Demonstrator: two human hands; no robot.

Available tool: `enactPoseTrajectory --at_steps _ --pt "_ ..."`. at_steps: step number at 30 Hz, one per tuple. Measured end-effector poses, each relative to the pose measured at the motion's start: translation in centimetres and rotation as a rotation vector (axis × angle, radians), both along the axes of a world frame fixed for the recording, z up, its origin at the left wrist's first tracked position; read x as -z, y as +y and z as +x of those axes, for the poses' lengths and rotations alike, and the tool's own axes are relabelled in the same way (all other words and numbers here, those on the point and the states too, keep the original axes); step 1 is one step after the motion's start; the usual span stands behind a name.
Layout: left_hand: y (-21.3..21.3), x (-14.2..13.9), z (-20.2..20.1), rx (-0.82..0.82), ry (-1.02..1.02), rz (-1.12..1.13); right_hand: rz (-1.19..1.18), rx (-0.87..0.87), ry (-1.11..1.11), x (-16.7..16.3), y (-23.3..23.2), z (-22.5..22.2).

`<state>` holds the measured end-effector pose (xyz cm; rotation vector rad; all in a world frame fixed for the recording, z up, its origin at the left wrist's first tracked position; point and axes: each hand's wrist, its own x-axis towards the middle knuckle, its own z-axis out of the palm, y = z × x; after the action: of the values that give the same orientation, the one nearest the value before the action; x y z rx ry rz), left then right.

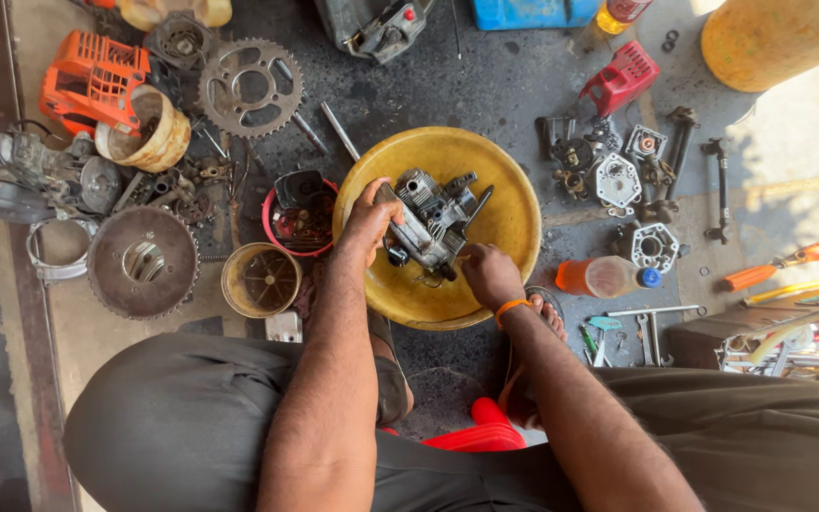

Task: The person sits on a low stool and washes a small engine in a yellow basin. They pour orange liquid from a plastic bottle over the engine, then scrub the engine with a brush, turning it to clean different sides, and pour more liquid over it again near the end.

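Our left hand (pixel 369 220) grips the left end of a small grey engine block (pixel 431 225), fingers curled over its top edge. Our right hand (pixel 490 275) is closed on the block's near right corner; whether a small tool sits inside that fist we cannot tell. An orange band (pixel 512 307) circles the right wrist.

The engine block lies tilted inside a shallow yellow basin (pixel 514 204), near its middle, cooling fins toward the far side. The basin rests on the dark, oil-stained floor (pixel 485 85), directly in front of our knees.

Left of the basin, touching its rim: a red-rimmed bowl (pixel 282 232) full of small dark parts. Near and left of that, an open tin can (pixel 260 280). Farther left, a large round toothed disc (pixel 143 262) lies flat. At far left, a toothed sprocket (pixel 250 87), an orange plastic engine cover (pixel 92 81) and a cream-coloured tub (pixel 158 137) on its side.

Right of the basin: an orange bottle with a blue cap (pixel 609 277) lying on its side, just beside the rim. Beyond it, a cluster of grey metal castings and gaskets (pixel 629 185), and a red plastic cover (pixel 621 78) farther off. An orange-handled screwdriver (pixel 777 265) lies at the right edge.

A red stool (pixel 471 436) shows between our legs.
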<state>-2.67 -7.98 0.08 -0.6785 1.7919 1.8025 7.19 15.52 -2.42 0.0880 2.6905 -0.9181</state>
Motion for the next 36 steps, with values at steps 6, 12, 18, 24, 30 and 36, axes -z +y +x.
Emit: enactPoseTrajectory --at_steps 6,12,18,24,30,36 --pt "-1.4 0.0 -1.8 -0.256 -0.05 -0.01 0.245 0.003 -0.171 -0.7 -3.7 -0.6" --pt "-1.8 1.0 -4.2 -0.208 -0.067 -0.094 0.327 -0.269 -0.045 0.5 -8.0 -1.7" --pt "-1.2 1.6 -4.4 -0.167 0.152 -0.19 0.41 -0.282 -0.213 5.0 -11.1 -2.3" --pt "-2.7 0.0 -4.5 -0.111 -0.055 -0.129 0.599 -0.493 -0.149 4.7 -5.0 -2.8" --pt "-3.3 -0.4 -3.4 -0.002 -0.014 -0.148 0.084 0.034 -0.129 2.1 2.7 -5.2" --pt "-2.6 -0.5 -2.4 0.076 0.109 -0.134 -0.549 0.295 -0.484 1.8 0.0 -6.5"
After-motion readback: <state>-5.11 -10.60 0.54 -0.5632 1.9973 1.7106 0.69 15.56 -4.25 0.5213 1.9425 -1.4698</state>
